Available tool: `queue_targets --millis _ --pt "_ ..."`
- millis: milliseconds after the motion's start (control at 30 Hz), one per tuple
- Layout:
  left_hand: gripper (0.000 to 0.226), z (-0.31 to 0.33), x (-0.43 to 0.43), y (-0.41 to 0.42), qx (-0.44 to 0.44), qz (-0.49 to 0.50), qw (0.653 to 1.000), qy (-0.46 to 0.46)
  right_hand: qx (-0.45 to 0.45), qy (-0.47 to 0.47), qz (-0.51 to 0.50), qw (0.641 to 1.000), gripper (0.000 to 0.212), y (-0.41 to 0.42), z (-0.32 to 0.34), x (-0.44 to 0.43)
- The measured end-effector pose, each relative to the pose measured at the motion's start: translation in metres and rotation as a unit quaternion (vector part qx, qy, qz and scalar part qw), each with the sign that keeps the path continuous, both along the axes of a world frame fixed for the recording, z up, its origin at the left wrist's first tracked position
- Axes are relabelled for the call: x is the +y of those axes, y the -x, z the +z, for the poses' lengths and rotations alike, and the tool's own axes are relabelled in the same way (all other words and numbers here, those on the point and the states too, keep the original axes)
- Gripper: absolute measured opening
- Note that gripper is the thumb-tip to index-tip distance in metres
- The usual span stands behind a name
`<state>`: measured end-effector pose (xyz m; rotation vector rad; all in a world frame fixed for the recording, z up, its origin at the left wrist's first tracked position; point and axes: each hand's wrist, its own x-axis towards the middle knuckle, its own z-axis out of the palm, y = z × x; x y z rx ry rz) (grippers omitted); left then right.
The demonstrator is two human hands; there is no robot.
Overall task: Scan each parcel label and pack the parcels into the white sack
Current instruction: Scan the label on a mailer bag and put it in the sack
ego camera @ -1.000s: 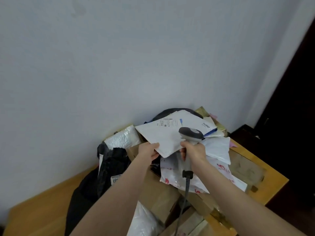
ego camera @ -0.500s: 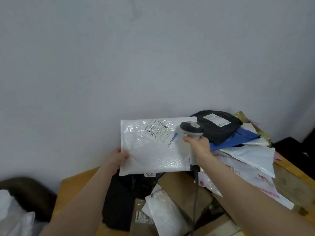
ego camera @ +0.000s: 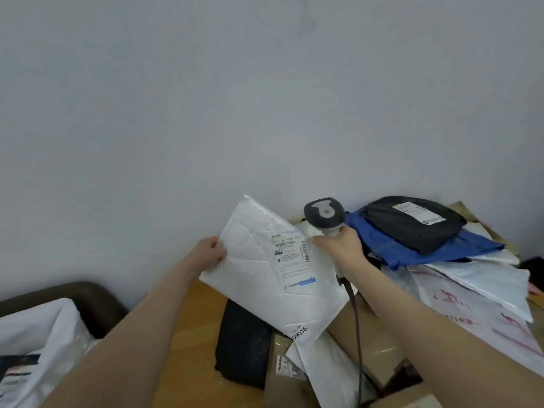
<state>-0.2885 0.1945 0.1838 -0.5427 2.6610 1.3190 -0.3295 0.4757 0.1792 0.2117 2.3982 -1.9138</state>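
**Mailer held up beside scanner**

Your left hand [ego camera: 210,253] pinches the left edge of the white bubble mailer [ego camera: 259,290], which is held tilted above the tabletop [ego camera: 191,334] with its label [ego camera: 291,256] facing you. Your right hand [ego camera: 338,247] is wrapped round the grey scanner [ego camera: 323,212], just right of the label. The white sack [ego camera: 38,334] sits near left. A black parcel [ego camera: 412,228] tops the pile far right.

White bubble mailer [ego camera: 265,278], grey scanner [ego camera: 323,214], blue bag [ego camera: 412,251] under a black parcel [ego camera: 412,225].
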Motion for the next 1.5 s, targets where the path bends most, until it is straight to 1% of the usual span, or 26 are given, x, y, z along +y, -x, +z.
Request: queue_targets --millis 67,133,200,233,267,300,333,367,400,433,467,500,533,600,633,667,733,800,833,900,967,1067,1233,1500 --pt "0.023 0.006 -0.003 -0.002 0.007 -0.022 0.999 -0.022 -0.011 -0.029 0.024 0.999 0.027 -0.006 -0.006 -0.016" --pt "0.023 0.007 -0.010 -0.004 0.031 -0.023 0.998 -0.043 -0.024 -0.046 0.005 0.999 0.029 -0.008 -0.012 -0.025" --pt "0.021 0.000 -0.016 -0.006 0.089 0.030 0.994 -0.051 -0.034 -0.049 -0.012 0.998 0.026 -0.009 -0.013 -0.032" --pt "0.029 -0.007 -0.021 -0.008 0.117 0.081 0.988 -0.052 -0.038 -0.042 -0.013 0.998 0.025 -0.009 -0.012 -0.035" --pt "0.049 -0.014 -0.025 -0.010 0.122 0.144 0.980 -0.058 -0.042 -0.032 -0.013 0.998 0.026 -0.010 -0.011 -0.038" --pt "0.072 -0.023 -0.028 -0.015 0.093 0.204 0.971 -0.078 -0.045 -0.024 -0.014 0.999 0.027 -0.009 -0.010 -0.042" --pt "0.088 -0.032 -0.029 -0.022 0.046 0.243 0.962 -0.112 -0.046 -0.019 -0.014 0.999 0.027 -0.008 -0.008 -0.045" --pt "0.096 -0.042 -0.030 -0.029 0.006 0.257 0.953 -0.160 -0.051 -0.015 -0.012 0.999 0.026 -0.008 -0.007 -0.048" --pt "0.097 -0.053 -0.028 -0.036 -0.015 0.255 0.942 -0.219 -0.058 -0.009 -0.007 0.998 0.024 -0.007 -0.007 -0.050" --pt "0.095 -0.064 -0.026 -0.041 -0.021 0.243 0.931 -0.272 -0.069 0.001 0.001 0.998 0.021 -0.006 -0.006 -0.051" --pt "0.093 -0.071 -0.023 -0.045 -0.016 0.227 0.925 -0.305 -0.082 0.014 0.012 0.996 0.022 -0.006 -0.006 -0.053" --pt "0.090 -0.076 -0.020 -0.048 -0.009 0.211 0.922 -0.324 -0.095 0.027 0.021 0.995 0.028 -0.006 -0.006 -0.054" --pt "0.084 -0.079 -0.017 -0.050 -0.002 0.200 0.920 -0.338 -0.108 0.038 0.030 0.993 0.033 -0.006 -0.005 -0.056" --pt "0.060 -0.081 -0.014 -0.052 0.016 0.191 0.911 -0.364 -0.121 0.047 0.042 0.991 0.038 -0.007 -0.004 -0.057" --pt "0.048 -0.082 -0.014 -0.054 0.029 0.194 0.904 -0.379 -0.122 0.049 0.043 0.990 0.037 -0.007 -0.005 -0.058" --pt "0.040 -0.083 -0.016 -0.056 0.040 0.199 0.897 -0.392 -0.117 0.051 0.038 0.991 0.035 -0.007 -0.006 -0.059" --pt "0.035 -0.086 -0.021 -0.060 0.052 0.211 0.889 -0.403 -0.095 0.047 0.014 0.994 0.030 -0.009 -0.007 -0.058" --pt "0.031 -0.090 -0.026 -0.066 0.058 0.226 0.886 -0.402 -0.071 0.020 -0.013 0.997 0.026 -0.015 -0.007 -0.056" --pt "0.029 -0.093 -0.028 -0.068 0.059 0.235 0.883 -0.403 -0.064 0.014 -0.027 0.997 0.024 -0.020 -0.008 -0.055" --pt "0.027 -0.097 -0.030 -0.071 0.063 0.251 0.875 -0.410 -0.067 0.054 -0.044 0.995 0.018 -0.034 -0.010 -0.053" --pt "0.025 -0.101 -0.029 -0.075 0.065 0.264 0.867 -0.418 -0.099 0.107 -0.026 0.989 0.011 -0.053 -0.014 -0.052" --pt "0.025 -0.106 -0.027 -0.078 0.067 0.271 0.859 -0.429 -0.136 0.140 0.010 0.981 0.008 -0.082 -0.022 -0.056" --pt "0.027 -0.110 -0.021 -0.079 0.066 0.277 0.856 -0.431 -0.135 0.146 0.009 0.980 0.011 -0.108 -0.030 -0.070" --pt "0.030 -0.114 -0.017 -0.081 0.076 0.283 0.857 -0.424 -0.144 0.126 -0.005 0.981 0.010 -0.113 -0.028 -0.075"
